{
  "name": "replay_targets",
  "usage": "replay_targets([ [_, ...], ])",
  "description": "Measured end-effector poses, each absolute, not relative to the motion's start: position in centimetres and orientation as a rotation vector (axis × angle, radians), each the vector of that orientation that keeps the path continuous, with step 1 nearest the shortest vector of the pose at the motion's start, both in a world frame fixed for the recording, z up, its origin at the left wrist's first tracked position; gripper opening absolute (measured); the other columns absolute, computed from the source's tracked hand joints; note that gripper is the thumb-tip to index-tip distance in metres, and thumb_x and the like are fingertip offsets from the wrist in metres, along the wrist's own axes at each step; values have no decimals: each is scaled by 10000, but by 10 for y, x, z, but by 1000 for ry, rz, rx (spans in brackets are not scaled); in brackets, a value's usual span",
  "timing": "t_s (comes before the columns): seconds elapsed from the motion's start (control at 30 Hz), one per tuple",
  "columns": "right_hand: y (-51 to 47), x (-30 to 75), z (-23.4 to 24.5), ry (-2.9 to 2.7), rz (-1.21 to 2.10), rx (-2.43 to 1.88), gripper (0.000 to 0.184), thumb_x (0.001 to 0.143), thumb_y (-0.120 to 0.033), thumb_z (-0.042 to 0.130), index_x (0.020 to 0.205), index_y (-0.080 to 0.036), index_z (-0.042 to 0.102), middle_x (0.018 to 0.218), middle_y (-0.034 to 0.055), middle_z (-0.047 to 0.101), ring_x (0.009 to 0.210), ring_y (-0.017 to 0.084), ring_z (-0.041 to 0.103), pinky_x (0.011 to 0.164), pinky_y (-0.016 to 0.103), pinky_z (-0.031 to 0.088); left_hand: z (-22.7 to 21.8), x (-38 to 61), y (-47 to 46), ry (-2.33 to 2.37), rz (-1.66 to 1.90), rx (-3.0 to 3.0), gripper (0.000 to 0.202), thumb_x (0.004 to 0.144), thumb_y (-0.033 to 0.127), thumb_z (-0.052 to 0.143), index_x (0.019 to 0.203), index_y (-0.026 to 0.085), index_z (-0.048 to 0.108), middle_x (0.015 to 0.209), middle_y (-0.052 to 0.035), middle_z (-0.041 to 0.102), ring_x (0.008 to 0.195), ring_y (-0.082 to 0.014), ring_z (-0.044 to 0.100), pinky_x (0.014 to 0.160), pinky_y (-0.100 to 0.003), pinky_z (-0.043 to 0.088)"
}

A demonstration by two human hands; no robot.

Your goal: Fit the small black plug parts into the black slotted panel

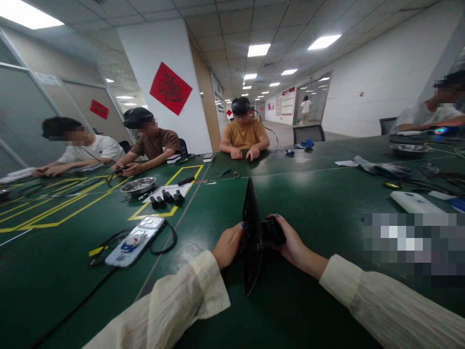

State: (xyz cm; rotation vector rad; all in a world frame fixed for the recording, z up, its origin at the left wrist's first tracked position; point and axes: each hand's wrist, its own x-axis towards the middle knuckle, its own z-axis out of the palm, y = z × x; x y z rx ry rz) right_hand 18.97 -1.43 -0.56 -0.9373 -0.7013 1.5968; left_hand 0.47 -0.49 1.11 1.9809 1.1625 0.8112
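Upright above the green table, a thin black panel is turned nearly edge-on to me. My left hand is closed on its left side, fingers partly hidden behind it. A chunky black block sticks out from the panel's right face, and my right hand is wrapped round that block. Whether block and panel are joined I cannot tell. Left of my left hand lies a phone in a decorated case, beside a black cable.
Several black cylindrical parts stand on a white sheet near a metal bowl. A screwdriver lies farther off. White device, plastic bags and cables are at right. People sit around the green table.
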Motion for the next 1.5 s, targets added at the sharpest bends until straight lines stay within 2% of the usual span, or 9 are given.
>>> replay_targets([
  [0.27, -17, 190, -1, -724, 1601, -937, 269, 769, -493, 521, 895, -255, 529, 724, -23, 601, 582, 152, 574, 385, 208, 338, 13, 5, -5, 1159, 799, 1989, 538, 896, 550, 220, 838, 160, 587, 551, 7, 526, 613, -165, 532, 737, -291, 440],
  [0.43, -17, 190, 0, -713, 1599, -959, 247, 789, -473, 497, 901, -255, 526, 723, -23, 599, 573, 147, 572, 385, 207, 354, 11, 4, -3, 1138, 797, 1921, 524, 869, 579, 271, 815, 167, 589, 536, 8, 518, 609, -164, 525, 709, -281, 435],
  [0.77, -15, 190, -4, -747, 1601, -927, 258, 780, -482, 507, 899, -255, 526, 727, -21, 595, 577, 146, 565, 379, 198, 336, 15, 6, -4, 1102, 801, 1884, 388, 862, 491, 324, 702, 176, 485, 499, 31, 450, 499, -131, 453, 673, -290, 439],
  [1.0, -15, 190, -5, -725, 1596, -951, 259, 773, -480, 508, 896, -252, 523, 736, -24, 593, 591, 149, 568, 389, 205, 344, 8, 7, -3, 1115, 837, 1891, 475, 893, 521, 246, 702, 168, 500, 498, 29, 444, 512, -129, 451, 627, -266, 410],
  [1.13, -15, 190, -4, -726, 1609, -941, 257, 780, -483, 500, 899, -256, 518, 744, -22, 595, 600, 149, 569, 401, 209, 357, 9, 7, -4, 1130, 836, 1907, 454, 889, 515, 285, 699, 164, 500, 504, 30, 443, 524, -127, 450, 582, -252, 378],
  [1.33, -14, 190, -6, -743, 1603, -944, 268, 776, -492, 500, 906, -258, 512, 750, -18, 588, 592, 149, 567, 392, 207, 353, 13, 9, -4, 1159, 818, 1764, 519, 840, 605, 304, 587, 170, 435, 467, 31, 404, 470, -110, 390, 505, -240, 321],
  [1.5, -13, 190, -8, -743, 1588, -943, 288, 758, -510, 519, 904, -262, 511, 742, -20, 578, 585, 150, 563, 386, 208, 354, 17, 9, -4, 1099, 834, 1739, 456, 810, 592, 385, 642, 175, 456, 456, 45, 405, 456, -110, 395, 523, -245, 351],
])
